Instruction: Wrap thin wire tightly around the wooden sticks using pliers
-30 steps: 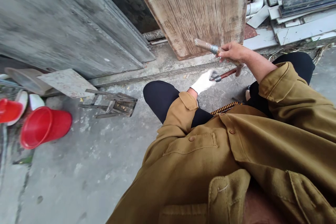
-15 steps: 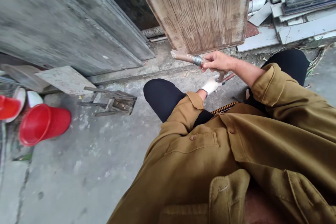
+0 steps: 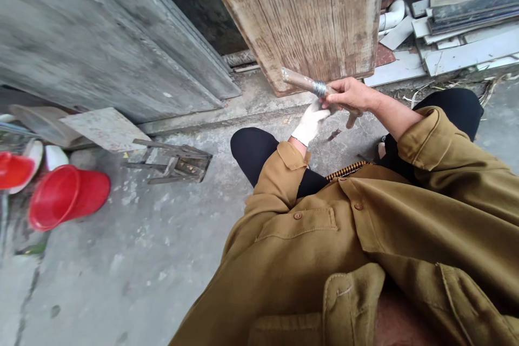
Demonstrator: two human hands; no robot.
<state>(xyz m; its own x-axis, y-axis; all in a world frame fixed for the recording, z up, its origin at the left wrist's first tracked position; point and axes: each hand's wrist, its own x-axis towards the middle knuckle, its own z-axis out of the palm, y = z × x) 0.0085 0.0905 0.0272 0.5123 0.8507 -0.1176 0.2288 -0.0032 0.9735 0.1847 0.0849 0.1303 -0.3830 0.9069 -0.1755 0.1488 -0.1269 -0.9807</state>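
Note:
My right hand [image 3: 352, 94], bare, is closed around a brown wooden stick [image 3: 299, 80] with a short stub branching off near its right end. Silver wire [image 3: 319, 88] is wound in a tight band about the stick, just left of my right fingers. My left hand [image 3: 312, 123] wears a white glove and is right below the wire band, its fingers curled against the underside of the stick. Whatever lies in the glove is hidden. A small reddish-brown piece [image 3: 334, 134] shows below the hands; I cannot tell whether it is held or lies on the ground.
A weathered wooden panel [image 3: 300, 16] stands ahead, with a grey door [image 3: 121, 54] left of it. A small wooden stool [image 3: 174, 161] and a red bucket [image 3: 68, 197] are on the concrete at left. Stacked tiles and boards [image 3: 466, 27] lie at right, near a white pipe [image 3: 393, 15].
My gloved left hand has moved up and left, from under the branching stub to beneath the wire band. The stick has shifted slightly right in my right hand's grip.

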